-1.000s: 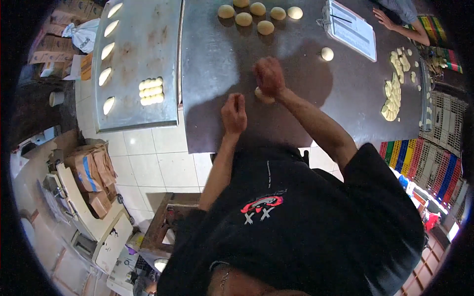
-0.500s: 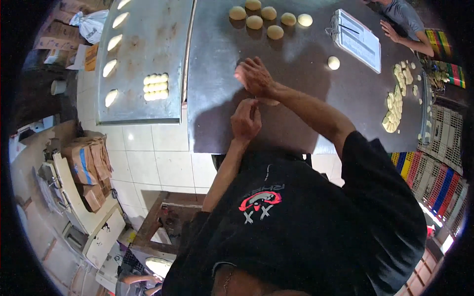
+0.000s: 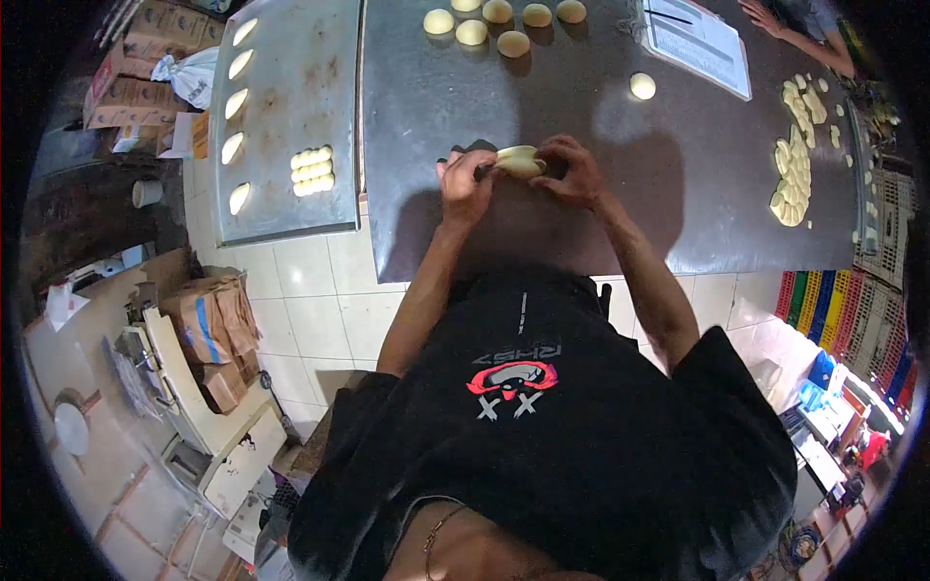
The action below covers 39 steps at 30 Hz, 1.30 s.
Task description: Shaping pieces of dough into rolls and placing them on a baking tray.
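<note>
A pale, elongated piece of dough [image 3: 519, 160] is held between both my hands just above the dark steel table [image 3: 678, 213]. My left hand [image 3: 463, 184] pinches its left end and my right hand [image 3: 573, 172] grips its right end. Several round dough balls [image 3: 494, 24] sit at the table's far edge, and a single ball [image 3: 642, 86] lies to the right.
A metal baking tray [image 3: 291, 107] at the left holds a few shaped pieces [image 3: 312, 170] and a row of ovals. A white sheet on a clipboard [image 3: 697, 44] and many small dough pieces [image 3: 799, 174] lie at the right, where another person's hand [image 3: 765, 17] rests. Cardboard boxes [image 3: 208, 324] stand on the tiled floor.
My hands were apart on the table, the right one rolling dough. They have come together and now both hold the elongated piece, lifted slightly.
</note>
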Each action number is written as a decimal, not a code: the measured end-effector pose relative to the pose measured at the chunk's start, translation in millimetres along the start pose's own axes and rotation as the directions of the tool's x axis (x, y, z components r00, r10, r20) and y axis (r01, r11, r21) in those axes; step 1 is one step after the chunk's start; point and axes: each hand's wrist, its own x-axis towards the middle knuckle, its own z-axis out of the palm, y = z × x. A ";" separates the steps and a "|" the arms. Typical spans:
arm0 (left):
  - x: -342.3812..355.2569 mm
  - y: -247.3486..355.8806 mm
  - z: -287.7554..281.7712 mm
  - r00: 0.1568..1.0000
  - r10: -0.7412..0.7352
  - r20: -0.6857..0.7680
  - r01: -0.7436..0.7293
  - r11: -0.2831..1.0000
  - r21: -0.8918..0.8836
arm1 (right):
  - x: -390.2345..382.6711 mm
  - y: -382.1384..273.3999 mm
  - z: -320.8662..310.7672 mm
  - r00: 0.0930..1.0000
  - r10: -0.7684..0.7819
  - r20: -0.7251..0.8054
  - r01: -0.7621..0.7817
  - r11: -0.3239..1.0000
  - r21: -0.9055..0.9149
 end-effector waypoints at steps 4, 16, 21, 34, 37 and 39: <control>19.0 13.0 6.8 0.969 -0.245 -0.042 0.244 0.970 -0.020 | 11.6 -8.1 -5.6 0.950 0.264 -0.165 -0.256 0.964 0.064; 33.6 25.4 43.3 0.986 -0.130 0.101 0.155 0.934 -0.321 | 15.3 -20.1 42.3 0.949 0.079 -0.306 -0.093 0.995 -0.033; -6.0 -7.6 57.2 0.967 0.254 -0.020 -0.254 0.965 -0.056 | -4.2 -20.5 52.7 0.961 -0.070 -0.267 0.028 0.987 -0.158; -79.0 36.8 -15.1 0.947 0.026 0.320 0.085 0.940 -0.329 | -67.8 -69.3 39.7 0.984 0.091 0.156 -0.058 0.977 -0.206; -65.4 26.1 -37.2 0.982 0.002 0.189 0.076 0.913 -0.402 | -36.8 -75.1 31.4 0.952 -0.205 0.226 0.289 0.844 -0.452; -56.6 26.8 -77.6 0.992 -0.054 0.112 0.099 0.890 -0.445 | -25.0 -69.2 24.5 0.935 -0.065 0.349 0.208 0.898 -0.388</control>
